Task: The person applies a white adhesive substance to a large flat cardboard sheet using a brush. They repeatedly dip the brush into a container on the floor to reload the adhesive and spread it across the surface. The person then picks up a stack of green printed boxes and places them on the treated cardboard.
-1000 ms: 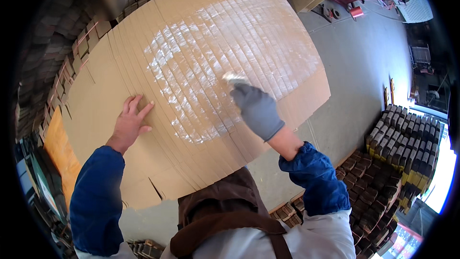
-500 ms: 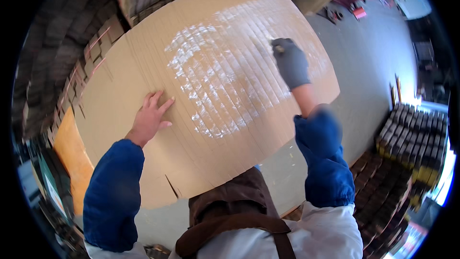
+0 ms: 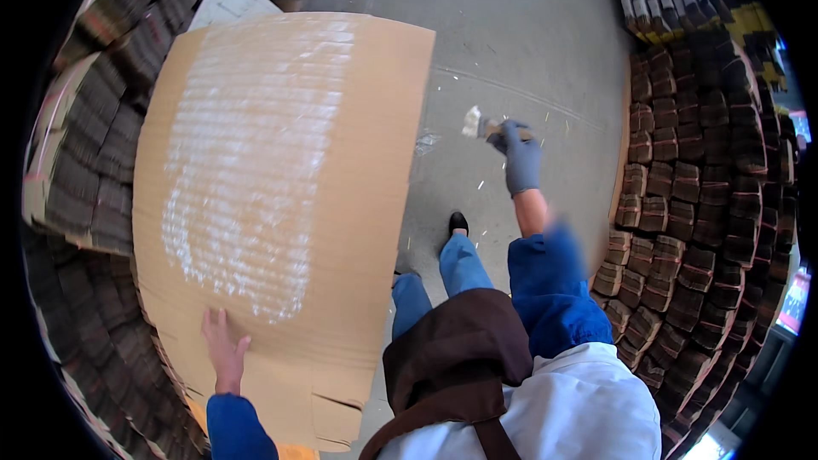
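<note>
Along the left edge run stacks of dark folded cartons, packed tight and partly covered by a large sheet of brown corrugated cardboard that lies over them. A broad whitish smear of glue runs down the middle of the sheet, from near its far edge almost to its near edge. The left hand, bare, rests flat on the sheet's near part just below the smear, its fingers spread open and gripping nothing. Right of the sheet is grey concrete floor, with the person's blue trouser legs and one dark shoe on it. Further right, the right hand, in a grey glove, is held out over the floor, well clear of the sheet, its fingers closed around the handle of a brush whose pale bristles point left. More stacked dark cartons fill the right side.
</note>
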The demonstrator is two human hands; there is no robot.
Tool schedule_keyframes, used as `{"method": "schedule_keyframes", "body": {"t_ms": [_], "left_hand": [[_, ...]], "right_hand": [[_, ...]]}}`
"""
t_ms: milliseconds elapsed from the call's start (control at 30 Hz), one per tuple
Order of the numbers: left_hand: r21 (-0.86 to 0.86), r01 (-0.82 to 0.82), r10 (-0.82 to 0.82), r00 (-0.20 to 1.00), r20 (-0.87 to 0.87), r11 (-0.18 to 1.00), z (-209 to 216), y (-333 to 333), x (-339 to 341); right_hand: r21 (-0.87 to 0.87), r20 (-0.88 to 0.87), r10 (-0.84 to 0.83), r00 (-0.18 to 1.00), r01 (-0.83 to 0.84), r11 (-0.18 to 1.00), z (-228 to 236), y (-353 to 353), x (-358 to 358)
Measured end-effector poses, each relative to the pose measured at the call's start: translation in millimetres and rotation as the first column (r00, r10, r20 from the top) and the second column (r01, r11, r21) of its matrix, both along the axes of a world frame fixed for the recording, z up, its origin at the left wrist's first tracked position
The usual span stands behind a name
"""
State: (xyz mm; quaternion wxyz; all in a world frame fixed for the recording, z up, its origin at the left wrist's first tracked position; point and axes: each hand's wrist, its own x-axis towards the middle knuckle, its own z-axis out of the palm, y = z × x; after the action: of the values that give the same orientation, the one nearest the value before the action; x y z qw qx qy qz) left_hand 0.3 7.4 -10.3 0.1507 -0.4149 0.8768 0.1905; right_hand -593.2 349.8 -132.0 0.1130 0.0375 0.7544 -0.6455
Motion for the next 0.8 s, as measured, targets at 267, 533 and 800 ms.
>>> {"method": "schedule_keyframes", "body": {"t_ms": [267, 533, 800], "left_hand": [[0.023, 0.099, -0.1, 0.992, 0.081, 0.995, 6, -16, 42], [-0.128, 0.053, 0.007, 0.903, 0.43, 0.99, 24, 29, -64], [-0.231, 0.153, -0.03, 0.886, 0.463, 0.961, 19, 29, -90]], "right_hand": [[0.215, 0.092, 0.193, 0.977, -0.209, 0.954, -254, -59, -3], [0.514, 0.002, 0.523, 0.852, -0.45, 0.73, -437, -142, -20], [0.684, -0.076, 0.614, 0.785, -0.407, 0.605, -552, -181, -21]]}}
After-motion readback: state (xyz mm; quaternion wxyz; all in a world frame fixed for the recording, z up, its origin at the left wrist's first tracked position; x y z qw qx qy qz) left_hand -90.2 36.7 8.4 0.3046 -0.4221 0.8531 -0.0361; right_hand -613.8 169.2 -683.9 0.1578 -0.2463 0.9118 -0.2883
